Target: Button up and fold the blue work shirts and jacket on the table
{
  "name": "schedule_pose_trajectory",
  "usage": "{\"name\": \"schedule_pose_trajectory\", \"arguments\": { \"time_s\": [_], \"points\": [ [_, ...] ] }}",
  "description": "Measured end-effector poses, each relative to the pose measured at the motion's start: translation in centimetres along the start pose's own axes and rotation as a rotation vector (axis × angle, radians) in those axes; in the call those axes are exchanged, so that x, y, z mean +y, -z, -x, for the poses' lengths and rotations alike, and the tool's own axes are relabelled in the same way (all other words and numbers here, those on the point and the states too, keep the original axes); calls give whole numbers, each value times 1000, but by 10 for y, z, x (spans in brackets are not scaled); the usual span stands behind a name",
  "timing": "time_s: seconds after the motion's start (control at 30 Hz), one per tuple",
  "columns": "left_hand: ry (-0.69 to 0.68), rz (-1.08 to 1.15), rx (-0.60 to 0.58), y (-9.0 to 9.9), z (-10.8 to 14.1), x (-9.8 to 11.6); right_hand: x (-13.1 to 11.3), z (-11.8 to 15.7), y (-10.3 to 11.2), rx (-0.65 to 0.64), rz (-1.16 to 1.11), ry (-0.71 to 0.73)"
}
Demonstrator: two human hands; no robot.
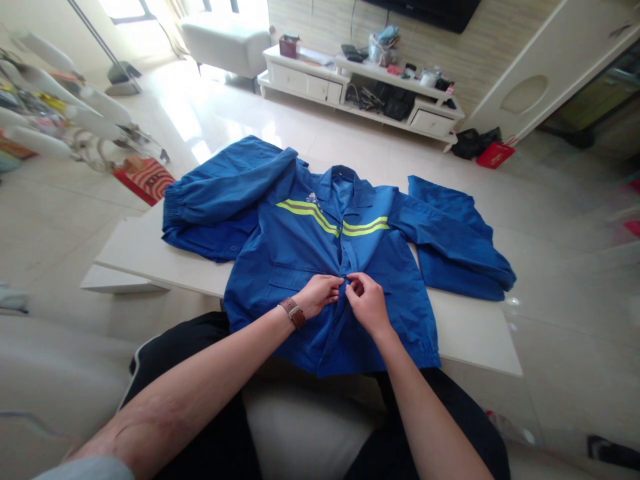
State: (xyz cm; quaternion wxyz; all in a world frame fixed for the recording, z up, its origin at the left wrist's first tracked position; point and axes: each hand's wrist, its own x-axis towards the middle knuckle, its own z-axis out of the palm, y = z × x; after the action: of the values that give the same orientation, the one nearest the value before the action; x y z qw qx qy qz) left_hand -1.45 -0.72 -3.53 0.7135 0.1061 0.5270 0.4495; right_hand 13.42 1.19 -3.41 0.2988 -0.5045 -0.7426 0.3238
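Note:
A blue work jacket with a yellow-and-grey reflective stripe across the chest lies spread over a white table, collar away from me. Its lower hem hangs over the near edge towards my lap. My left hand, with a brown watch strap at the wrist, pinches the front placket at mid-height. Facing it, my right hand grips the opposite side of the same placket, fingertips almost touching the left ones. Below the hands the front edges hang loose. Any button between the fingers is too small or hidden to make out.
The white table shows at both sides of the jacket. More folded blue fabric lies under the right sleeve. A red-and-white paper bag stands at the left, near a white-armed rack. A white TV cabinet runs along the far wall.

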Motion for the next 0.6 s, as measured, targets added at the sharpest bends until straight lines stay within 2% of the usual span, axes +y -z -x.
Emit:
{"name": "schedule_pose_trajectory", "arguments": {
  "time_s": [0.13,0.37,0.6],
  "points": [
    [21,5,47,-2,-4,-1,-1,1,1,3,33,-13],
    [41,63,63,0,-13,-3,-2,1,2,-14,68,-22],
    [38,124,99,-3,-12,-4,-4,1,4,-16,75,-12]
  ]
}}
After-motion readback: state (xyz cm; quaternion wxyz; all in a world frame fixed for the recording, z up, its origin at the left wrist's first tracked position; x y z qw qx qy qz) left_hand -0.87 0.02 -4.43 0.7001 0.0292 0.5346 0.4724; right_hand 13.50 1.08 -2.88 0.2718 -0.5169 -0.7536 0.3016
